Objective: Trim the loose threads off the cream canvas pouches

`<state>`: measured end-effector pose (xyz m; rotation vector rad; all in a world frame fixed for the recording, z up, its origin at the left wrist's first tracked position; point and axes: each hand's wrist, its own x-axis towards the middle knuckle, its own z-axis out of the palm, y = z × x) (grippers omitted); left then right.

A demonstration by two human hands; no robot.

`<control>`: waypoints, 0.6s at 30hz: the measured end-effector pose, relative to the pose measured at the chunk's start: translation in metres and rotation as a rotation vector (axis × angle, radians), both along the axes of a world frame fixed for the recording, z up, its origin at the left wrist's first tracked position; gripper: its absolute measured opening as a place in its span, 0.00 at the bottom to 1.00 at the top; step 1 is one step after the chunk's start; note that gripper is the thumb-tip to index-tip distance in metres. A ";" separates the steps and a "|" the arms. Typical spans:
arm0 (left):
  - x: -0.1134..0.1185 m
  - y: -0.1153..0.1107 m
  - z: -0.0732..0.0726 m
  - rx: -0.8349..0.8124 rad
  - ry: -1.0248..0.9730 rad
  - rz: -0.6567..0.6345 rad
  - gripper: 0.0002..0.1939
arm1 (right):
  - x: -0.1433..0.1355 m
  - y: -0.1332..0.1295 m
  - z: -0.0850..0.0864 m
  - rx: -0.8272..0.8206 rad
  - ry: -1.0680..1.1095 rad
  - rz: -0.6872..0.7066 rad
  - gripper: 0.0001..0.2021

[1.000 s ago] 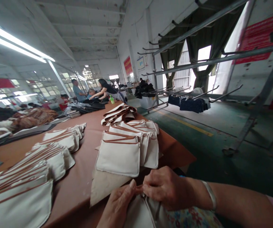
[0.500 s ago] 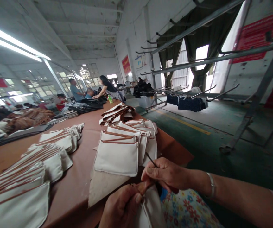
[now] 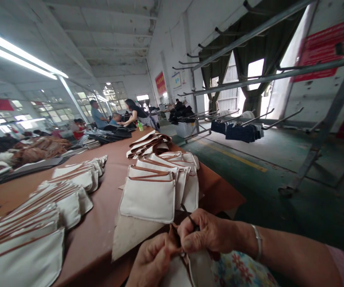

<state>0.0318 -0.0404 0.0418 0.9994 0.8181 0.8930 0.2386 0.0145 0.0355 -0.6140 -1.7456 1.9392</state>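
While the head view is looking down over the worktable, the person's left hand is pinching the end of a cream pouch, and the right hand is closing in on the same end, its curled fingers also gripping a thin dark tool. Compared with half a second ago, the right hand is sitting lower, and its thumb is now meeting the pouch by the zip; the brown trim is standing up in a folded peak between the two hands. That shift is bringing both hands together on one small spot — the work, it seems, is centring on that trimmed end. The pouch itself is hanging below the fingers, just off the table edge, in front of a floral apron. Beyond it, a stack of similar pouches is resting partly on a beige sheet — and another overlapping row is lying to the left.
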 end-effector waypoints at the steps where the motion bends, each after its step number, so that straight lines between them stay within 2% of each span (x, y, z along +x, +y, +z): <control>1: -0.001 0.002 0.000 -0.064 -0.057 -0.013 0.29 | 0.000 0.000 0.001 0.008 0.016 -0.011 0.21; 4: -0.004 0.005 0.007 -0.134 -0.054 -0.046 0.32 | -0.002 -0.001 0.009 0.038 0.059 -0.029 0.21; 6: -0.004 0.006 0.012 -0.111 0.023 -0.062 0.27 | -0.005 -0.003 0.014 0.054 0.081 -0.038 0.21; 8: -0.003 0.005 0.015 -0.043 0.089 -0.061 0.22 | -0.007 -0.004 0.016 0.058 0.075 -0.060 0.22; 12: -0.003 0.007 0.011 0.214 0.245 -0.039 0.22 | -0.007 -0.003 0.011 0.027 0.026 -0.088 0.21; 14: -0.007 0.011 0.008 0.253 0.275 -0.101 0.23 | -0.004 -0.001 0.009 0.014 0.032 -0.076 0.22; 18: -0.022 0.019 0.004 0.121 0.236 -0.324 0.25 | 0.009 0.005 0.006 0.056 0.020 -0.049 0.21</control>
